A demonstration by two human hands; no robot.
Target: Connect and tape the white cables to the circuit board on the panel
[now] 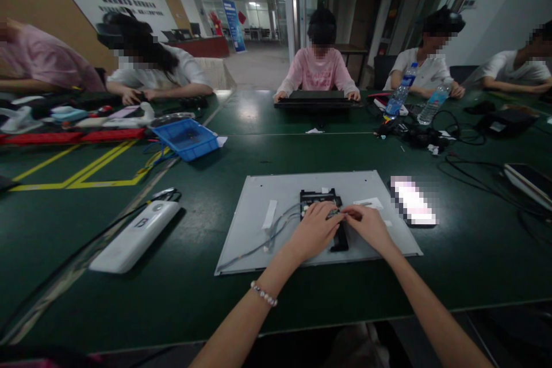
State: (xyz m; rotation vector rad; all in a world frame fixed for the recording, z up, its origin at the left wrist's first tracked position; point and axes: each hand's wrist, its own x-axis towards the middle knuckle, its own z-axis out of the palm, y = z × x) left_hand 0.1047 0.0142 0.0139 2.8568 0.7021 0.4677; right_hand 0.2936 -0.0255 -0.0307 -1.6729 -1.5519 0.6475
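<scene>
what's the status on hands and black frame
Left hand, right hand close together at black frame. Frame lies on pale panel. Phone beside panel, not blocking.

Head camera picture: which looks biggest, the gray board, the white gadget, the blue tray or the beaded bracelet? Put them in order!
1. Gray board
2. White gadget
3. Blue tray
4. Beaded bracelet
The tray is farther away, so whether it's really smaller than the gadget is unsure.

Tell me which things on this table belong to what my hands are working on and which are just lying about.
Part of the job:
- black frame, at your left hand and right hand
- thin cables
- pale panel underneath

Apparently just lying about:
- white device
- blue tray
- phone
- water bottles
</scene>
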